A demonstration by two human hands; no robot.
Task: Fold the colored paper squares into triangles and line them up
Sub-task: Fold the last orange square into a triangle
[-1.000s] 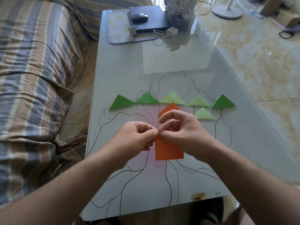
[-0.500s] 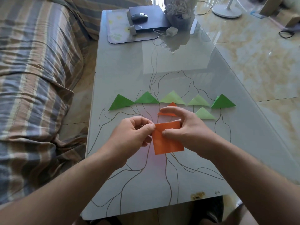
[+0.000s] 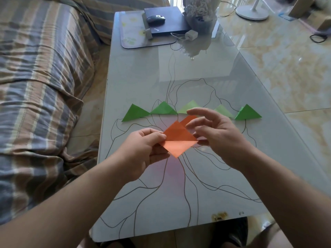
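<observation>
Orange paper square (image 3: 179, 140) held diamond-wise, creased across, before 5 green triangles (image 3: 163, 109)

1. A row of green folded paper triangles (image 3: 163, 109) crosses mid-frame on the glossy grey glass table (image 3: 139, 72).
2. Bare glass stretches above that row, up to the dark closed laptop (image 3: 168, 22) and black computer mouse (image 3: 155, 18) at top centre.
3. The striped fabric sofa (image 3: 39, 77) blocks the frame's left.

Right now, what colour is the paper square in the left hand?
Orange, seen in the head view: the paper square shows a darker upper half and a paler lower half.
</observation>
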